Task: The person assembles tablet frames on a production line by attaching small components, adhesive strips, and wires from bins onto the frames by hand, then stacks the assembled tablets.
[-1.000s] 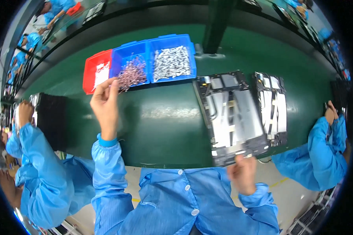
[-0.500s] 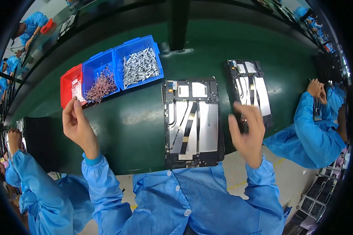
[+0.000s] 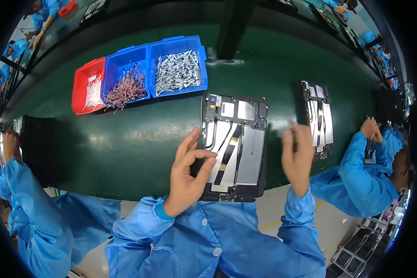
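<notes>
An opened tablet (image 3: 251, 157), its dark frame and silver inner plates showing, lies on the green bench in front of me. Over its left edge is my left hand (image 3: 187, 173), thumb and forefinger pinched together and the other fingers raised. Whatever the pinch holds is too small to make out. My right hand (image 3: 297, 160) hovers to the right of this tablet, fingers up and apart, tips slightly blurred, nothing visible in it. Beyond that hand lies a second opened tablet (image 3: 326, 121).
Back left stand a red bin (image 3: 80, 92) of small white pieces, a blue bin (image 3: 114, 69) of thin reddish-brown wired parts and a blue bin (image 3: 203, 55) of silvery strips. A dark post (image 3: 229, 46) rises behind. Co-workers in blue sit on both sides, one sleeve (image 3: 361, 160) close at right.
My left hand has moved right, from beside the red bin to the near tablet. My right hand has come away from the second tablet. The view has shifted a little.
</notes>
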`<state>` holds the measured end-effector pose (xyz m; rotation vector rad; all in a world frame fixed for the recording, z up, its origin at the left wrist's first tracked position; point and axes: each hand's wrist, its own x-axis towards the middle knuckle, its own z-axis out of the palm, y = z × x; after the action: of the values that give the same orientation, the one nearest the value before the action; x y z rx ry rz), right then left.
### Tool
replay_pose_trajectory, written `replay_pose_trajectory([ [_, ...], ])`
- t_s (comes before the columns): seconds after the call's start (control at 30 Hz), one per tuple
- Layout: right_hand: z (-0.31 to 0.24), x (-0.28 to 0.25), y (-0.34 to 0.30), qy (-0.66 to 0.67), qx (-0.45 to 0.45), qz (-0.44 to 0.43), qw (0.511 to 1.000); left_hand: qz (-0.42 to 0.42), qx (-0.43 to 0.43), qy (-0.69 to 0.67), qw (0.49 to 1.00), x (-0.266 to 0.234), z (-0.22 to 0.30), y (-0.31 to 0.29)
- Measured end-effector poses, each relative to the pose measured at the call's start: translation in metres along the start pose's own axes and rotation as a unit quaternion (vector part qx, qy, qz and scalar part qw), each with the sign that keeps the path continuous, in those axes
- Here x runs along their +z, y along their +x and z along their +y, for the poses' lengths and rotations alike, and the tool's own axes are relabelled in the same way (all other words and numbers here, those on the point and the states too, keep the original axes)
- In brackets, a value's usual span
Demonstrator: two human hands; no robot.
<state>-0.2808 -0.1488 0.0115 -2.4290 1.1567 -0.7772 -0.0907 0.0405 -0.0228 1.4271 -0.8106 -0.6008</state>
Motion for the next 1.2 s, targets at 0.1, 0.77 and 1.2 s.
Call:
replay_pose_trajectory([
  [0.1,-0.025,0.007,-0.019,0.155,0.047,-0.164,0.973,0.008,-0.005,-0.026,1.0,0.015,0.002,-0.005],
  [0.77,-0.057,-0.009,0.002,0.265,-0.052,-0.15,0.951,-0.055,-0.035,-0.084,0.994,-0.009,0.018,0.013],
  [1.2,-0.082,0.035,0.003,0.363,-0.112,-0.171,0.909,-0.012,0.156,0.177,0.972,-0.013,0.017,0.02],
])
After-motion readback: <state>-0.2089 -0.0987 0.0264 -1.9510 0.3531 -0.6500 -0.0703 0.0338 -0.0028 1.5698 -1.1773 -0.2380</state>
